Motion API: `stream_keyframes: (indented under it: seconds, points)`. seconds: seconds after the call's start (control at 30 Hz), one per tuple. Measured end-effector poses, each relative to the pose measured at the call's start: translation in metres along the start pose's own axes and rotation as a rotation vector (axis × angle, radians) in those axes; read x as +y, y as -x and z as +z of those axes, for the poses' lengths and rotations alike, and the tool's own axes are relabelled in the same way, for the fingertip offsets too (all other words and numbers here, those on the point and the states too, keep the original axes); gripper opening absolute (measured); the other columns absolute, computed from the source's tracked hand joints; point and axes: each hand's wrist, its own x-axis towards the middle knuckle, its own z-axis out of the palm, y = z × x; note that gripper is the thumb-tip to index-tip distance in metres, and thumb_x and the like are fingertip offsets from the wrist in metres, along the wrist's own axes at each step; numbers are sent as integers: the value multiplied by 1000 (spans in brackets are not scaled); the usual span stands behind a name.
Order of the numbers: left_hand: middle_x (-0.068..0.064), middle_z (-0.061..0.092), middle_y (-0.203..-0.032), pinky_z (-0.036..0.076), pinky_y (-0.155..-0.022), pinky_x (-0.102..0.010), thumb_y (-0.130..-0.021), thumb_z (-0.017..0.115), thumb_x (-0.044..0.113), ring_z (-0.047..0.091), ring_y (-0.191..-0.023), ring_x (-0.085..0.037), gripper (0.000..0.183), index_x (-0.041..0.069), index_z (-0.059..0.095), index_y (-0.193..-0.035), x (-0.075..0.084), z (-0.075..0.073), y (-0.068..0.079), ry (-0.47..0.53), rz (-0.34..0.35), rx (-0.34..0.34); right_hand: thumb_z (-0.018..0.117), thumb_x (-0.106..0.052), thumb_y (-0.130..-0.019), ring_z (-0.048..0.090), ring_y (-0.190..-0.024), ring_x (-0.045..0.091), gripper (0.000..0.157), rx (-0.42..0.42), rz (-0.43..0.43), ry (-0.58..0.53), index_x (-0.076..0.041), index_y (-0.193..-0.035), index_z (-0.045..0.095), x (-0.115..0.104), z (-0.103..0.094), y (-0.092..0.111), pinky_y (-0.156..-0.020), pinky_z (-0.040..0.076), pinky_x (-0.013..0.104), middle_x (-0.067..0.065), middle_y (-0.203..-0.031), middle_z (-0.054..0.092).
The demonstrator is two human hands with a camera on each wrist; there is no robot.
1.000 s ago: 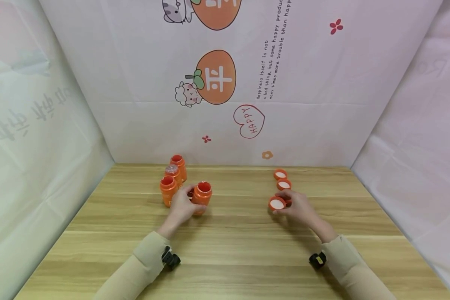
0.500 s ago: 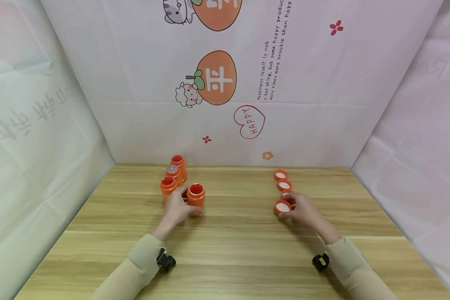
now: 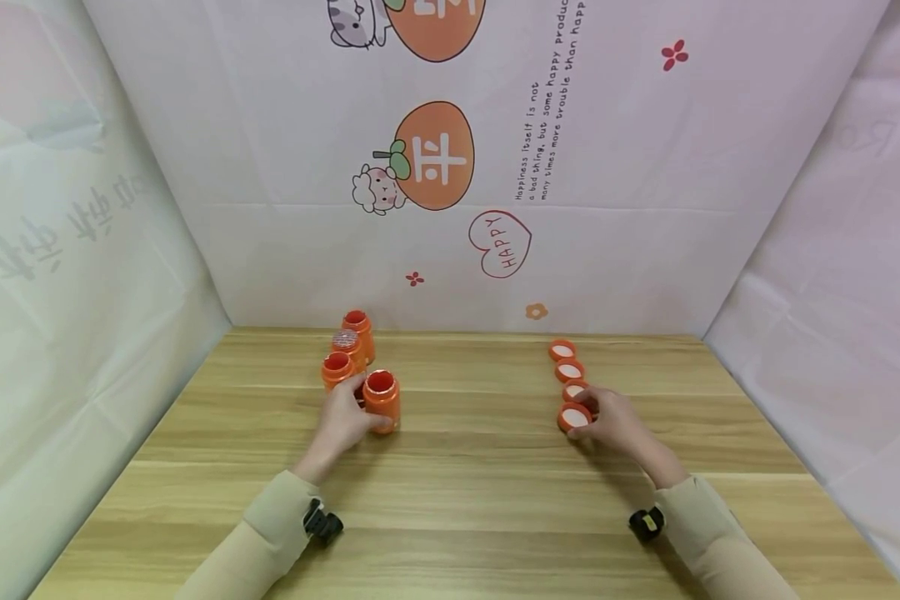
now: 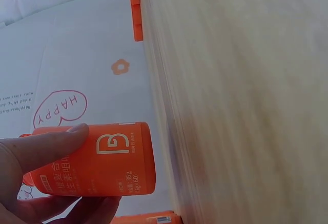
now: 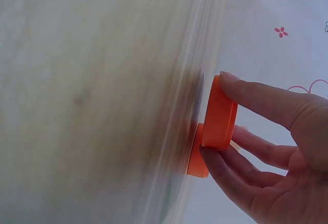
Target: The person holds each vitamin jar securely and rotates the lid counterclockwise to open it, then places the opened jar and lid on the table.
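My left hand [image 3: 342,417] grips an open orange bottle [image 3: 382,407] round its side, thumb at the front. In the left wrist view the bottle [image 4: 110,162] shows white print, and its base is close to the tabletop. Just behind stand more orange bottles: one open [image 3: 337,367], one with a silvery seal over its mouth [image 3: 345,339], and another open bottle [image 3: 357,321] at the back. My right hand [image 3: 611,422] pinches an orange cap [image 3: 575,417], white inside facing up. In the right wrist view this cap [image 5: 218,119] sits between thumb and fingers, close over the table.
Beyond the right hand, three more caps lie in a row running back: the nearest cap [image 3: 572,390], the middle cap [image 3: 569,370] and the far cap [image 3: 562,350]. A printed white cloth [image 3: 630,250] rises behind the wooden table [image 3: 480,500], with white cloth at both sides.
The left hand has moved left with its bottle, toward the other bottles. The right hand has shifted right and slightly nearer with its cap, uncovering the cap behind it.
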Motion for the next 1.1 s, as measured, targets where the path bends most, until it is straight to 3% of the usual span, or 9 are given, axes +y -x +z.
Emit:
stream_keyframes:
  seconds: [0.5, 1.1]
  points:
    - [-17, 64, -117, 44, -97, -48, -62, 83, -2, 59, -108, -32, 64, -1, 57, -121, -10, -12, 2, -62, -21, 9, 85, -16, -66, 61, -93, 29, 53, -36, 76, 0, 5, -108, 60, 5, -1, 3, -83, 49, 46, 18, -102, 66]
    - [-20, 65, -113, 48, -91, -48, -62, 82, -1, 62, -103, -33, 61, -5, 59, -118, -22, -29, 11, -105, -57, -11, 85, -21, -68, 60, -90, 28, 57, -84, 153, 8, 7, -110, 57, 2, -5, 5, -77, 49, 43, 19, -101, 64]
